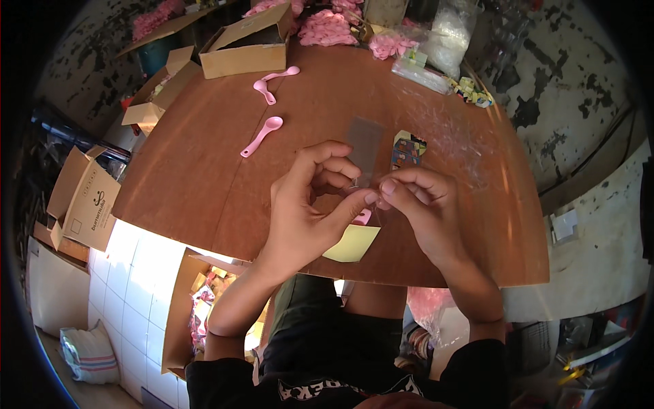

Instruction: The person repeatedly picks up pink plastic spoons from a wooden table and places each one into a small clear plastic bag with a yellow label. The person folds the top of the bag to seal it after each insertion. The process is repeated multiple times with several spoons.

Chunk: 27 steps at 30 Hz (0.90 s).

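In front of me, a small clear plastic bag (371, 206) is held up at its edge. The pinched fingers of my right hand (424, 204) are closed on it. My left hand (308, 194) is curled, its thumb against the same film beside the right fingertips. Just below hang a pale yellow card (353, 244) and a bit of a pink spoon (363, 217), partly hidden by my left thumb; whether both are inside the bag is hard to make out. Beyond my hands lie a flat clear bag (366, 140) and several small printed cards (407, 151).
Three pink spoons, the nearest one (262, 136) alone, lie on the brown table (191, 170). A cardboard box (245, 54) and pink spoon heaps (327, 28) stand at the back. Loose clear film (453, 133) spreads to the right. An open carton (178, 313) sits below the table's left front edge.
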Each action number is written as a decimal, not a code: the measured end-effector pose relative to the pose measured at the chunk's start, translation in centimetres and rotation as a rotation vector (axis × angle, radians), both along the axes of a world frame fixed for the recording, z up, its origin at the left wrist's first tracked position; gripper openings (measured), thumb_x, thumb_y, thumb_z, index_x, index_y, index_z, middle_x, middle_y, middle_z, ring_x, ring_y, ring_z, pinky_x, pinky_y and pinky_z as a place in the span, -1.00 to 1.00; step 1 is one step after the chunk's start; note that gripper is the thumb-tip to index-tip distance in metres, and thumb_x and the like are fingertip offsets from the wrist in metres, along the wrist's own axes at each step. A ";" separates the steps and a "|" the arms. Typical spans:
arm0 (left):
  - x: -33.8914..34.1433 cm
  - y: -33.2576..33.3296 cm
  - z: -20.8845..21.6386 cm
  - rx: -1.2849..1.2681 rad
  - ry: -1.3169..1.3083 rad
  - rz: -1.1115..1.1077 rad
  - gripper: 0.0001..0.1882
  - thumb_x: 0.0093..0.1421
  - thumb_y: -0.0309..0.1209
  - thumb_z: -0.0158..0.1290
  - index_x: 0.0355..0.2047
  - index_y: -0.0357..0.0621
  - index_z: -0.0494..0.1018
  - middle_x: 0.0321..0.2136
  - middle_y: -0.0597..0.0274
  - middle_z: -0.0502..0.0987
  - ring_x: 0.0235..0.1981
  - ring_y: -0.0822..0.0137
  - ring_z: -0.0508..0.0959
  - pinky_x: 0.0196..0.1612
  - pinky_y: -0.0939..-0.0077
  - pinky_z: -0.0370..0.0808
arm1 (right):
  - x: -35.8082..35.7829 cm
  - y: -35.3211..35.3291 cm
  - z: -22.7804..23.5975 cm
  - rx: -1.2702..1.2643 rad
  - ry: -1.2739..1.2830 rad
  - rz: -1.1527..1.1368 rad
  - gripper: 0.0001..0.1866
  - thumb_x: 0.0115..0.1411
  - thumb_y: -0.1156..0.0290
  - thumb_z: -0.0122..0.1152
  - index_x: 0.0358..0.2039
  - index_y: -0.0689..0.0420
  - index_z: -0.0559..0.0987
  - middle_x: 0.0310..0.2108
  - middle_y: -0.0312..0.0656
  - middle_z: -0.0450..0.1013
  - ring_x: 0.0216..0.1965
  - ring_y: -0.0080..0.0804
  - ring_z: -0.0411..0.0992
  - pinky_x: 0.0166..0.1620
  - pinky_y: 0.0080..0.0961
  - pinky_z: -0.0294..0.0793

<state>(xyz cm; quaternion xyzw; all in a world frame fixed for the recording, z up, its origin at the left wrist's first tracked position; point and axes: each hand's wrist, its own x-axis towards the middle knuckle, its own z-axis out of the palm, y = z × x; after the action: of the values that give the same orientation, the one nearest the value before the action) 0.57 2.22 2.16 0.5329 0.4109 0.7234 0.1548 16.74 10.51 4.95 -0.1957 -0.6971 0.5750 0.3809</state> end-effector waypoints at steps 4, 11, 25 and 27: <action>-0.2 -0.7 0.4 -0.002 -0.064 -0.051 -0.63 0.16 -0.69 0.19 -0.02 -0.36 0.40 -0.41 0.15 0.63 -0.42 0.43 0.66 -0.37 0.64 0.59 | -0.1 -0.4 0.2 0.045 0.051 -0.014 -0.83 0.27 0.42 0.29 -0.28 0.31 0.64 -0.45 -0.28 0.57 -0.38 -0.68 0.49 -0.31 -0.70 0.44; -0.8 -1.1 0.3 -0.068 -0.528 -0.334 -0.44 0.30 -0.51 0.11 0.25 -0.26 0.17 -0.13 0.00 0.56 -0.36 0.30 0.67 -0.29 0.56 0.62 | 0.6 -0.1 0.3 0.064 0.010 0.057 -0.83 0.29 0.44 0.26 -0.25 0.32 0.64 -0.40 -0.26 0.57 -0.36 -0.65 0.51 -0.25 -0.68 0.48; -0.3 -0.6 -3.1 -0.296 -0.243 -0.341 -0.63 0.19 -0.64 0.21 0.01 -0.35 0.41 -0.25 0.14 0.65 -0.13 0.43 0.62 -0.02 0.50 0.57 | 0.6 1.1 -0.1 -0.099 -0.039 0.108 -0.64 0.29 0.39 0.27 0.04 0.30 0.52 -0.21 -0.22 0.50 -0.18 -0.58 0.48 -0.08 -0.64 0.48; -0.1 -0.4 -3.6 -0.275 -0.265 -0.340 -0.61 0.19 -0.64 0.21 0.01 -0.35 0.40 -0.25 0.14 0.65 -0.14 0.43 0.62 -0.02 0.51 0.57 | 1.0 1.4 -1.5 -0.055 -0.107 0.148 -0.69 0.29 0.43 0.27 -0.01 0.31 0.55 -0.21 -0.19 0.53 -0.20 -0.58 0.52 -0.08 -0.64 0.51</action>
<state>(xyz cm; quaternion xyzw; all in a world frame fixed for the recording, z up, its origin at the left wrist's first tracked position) 0.51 1.86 -1.42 0.4688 0.3860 0.6877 0.3979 17.70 11.93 3.41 -0.1847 -0.7129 0.6093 0.2940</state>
